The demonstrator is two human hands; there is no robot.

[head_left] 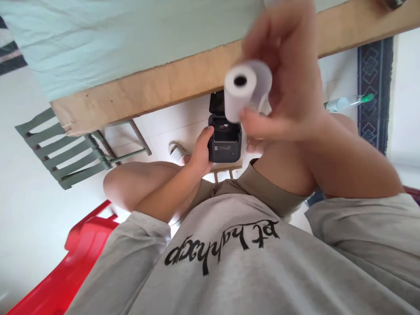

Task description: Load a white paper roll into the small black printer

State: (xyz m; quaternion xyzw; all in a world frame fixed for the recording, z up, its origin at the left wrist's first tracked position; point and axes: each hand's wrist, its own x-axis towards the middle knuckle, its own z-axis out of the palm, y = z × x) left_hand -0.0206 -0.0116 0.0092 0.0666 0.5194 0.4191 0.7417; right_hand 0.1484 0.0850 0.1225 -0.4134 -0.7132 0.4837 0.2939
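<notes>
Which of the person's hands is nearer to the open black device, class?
Left. The left hand grips the side of the open black device; the right hand is raised apart from it, holding the white roll.

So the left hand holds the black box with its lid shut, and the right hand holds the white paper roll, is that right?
Not quite: the head view shows the lid open, not shut. The left hand does hold the black box, and the right hand holds the white paper roll.

Wooden table [183,84] under 1 pale green cloth [131,39], tiled floor [179,120] bearing 1 slatted chair [65,145]
</notes>
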